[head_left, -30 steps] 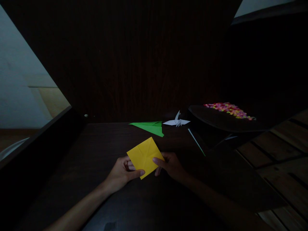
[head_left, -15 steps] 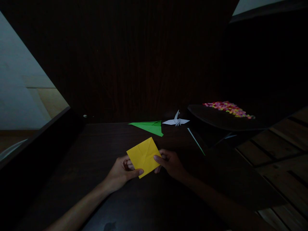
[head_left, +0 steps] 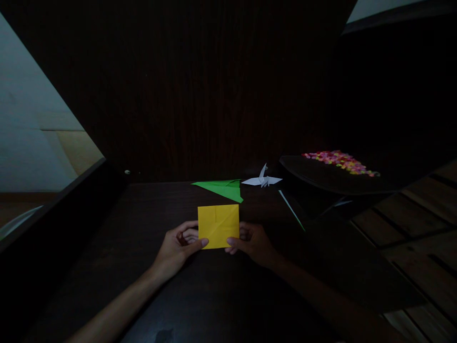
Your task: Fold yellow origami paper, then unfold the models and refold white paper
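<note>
A creased square of yellow folded paper (head_left: pixel 218 224) is held up between both hands over the dark tabletop, its edges nearly level. My left hand (head_left: pixel 180 243) grips its lower left corner, thumb on the front and fingers behind. At the lower right corner, my right hand (head_left: pixel 252 242) pinches the paper the same way. Just beyond it lies a green paper plane (head_left: pixel 223 188). A white paper crane (head_left: pixel 262 181) rests to the right of the plane, with its wings spread.
A thin paper strip (head_left: pixel 291 209) lies on the tabletop (head_left: pixel 117 267) at the right. Many small pink, red and yellow pieces (head_left: pixel 341 162) sit on a raised dark curved shelf (head_left: pixel 303 174). A tall dark panel (head_left: pixel 214 95) rises behind, and a raised edge (head_left: pixel 67 190) runs along the left.
The yellow paper has turned from a tilted, diamond-like position to nearly square-on. My right hand's thumb has shifted down to the lower right corner.
</note>
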A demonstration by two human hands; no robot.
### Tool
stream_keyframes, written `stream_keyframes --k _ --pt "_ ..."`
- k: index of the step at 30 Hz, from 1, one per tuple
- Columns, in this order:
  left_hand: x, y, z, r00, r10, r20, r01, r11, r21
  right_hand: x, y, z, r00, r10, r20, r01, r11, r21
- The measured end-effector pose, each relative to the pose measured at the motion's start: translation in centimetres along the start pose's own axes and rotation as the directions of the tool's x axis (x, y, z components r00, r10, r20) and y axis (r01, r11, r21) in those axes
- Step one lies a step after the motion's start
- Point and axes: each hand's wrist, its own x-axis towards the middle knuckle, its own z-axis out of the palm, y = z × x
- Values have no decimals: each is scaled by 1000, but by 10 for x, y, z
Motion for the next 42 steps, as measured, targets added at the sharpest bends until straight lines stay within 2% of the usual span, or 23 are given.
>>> stream_keyframes --k 6,11,21,32,42 --pt "3 -1 -2 999 44 4 -44 999 -13 -1 -1 0 999 53 1 -53 997 47" --pt "1 1 -1 1000 10 22 -9 1000 -27 -1 -4 1 998 53 -18 -52 997 64" --pt "2 0 -2 979 -53 198 40 997 70 1 -5 2 996 83 -40 -77 990 121" --pt "2 -1 -5 979 -8 201 -14 994 107 3 -6 1 992 84 -90 -74 992 106" --pt "2 -1 -6 969 -17 245 8 999 38 3 -5 -1 992 115 -50 -107 983 149"
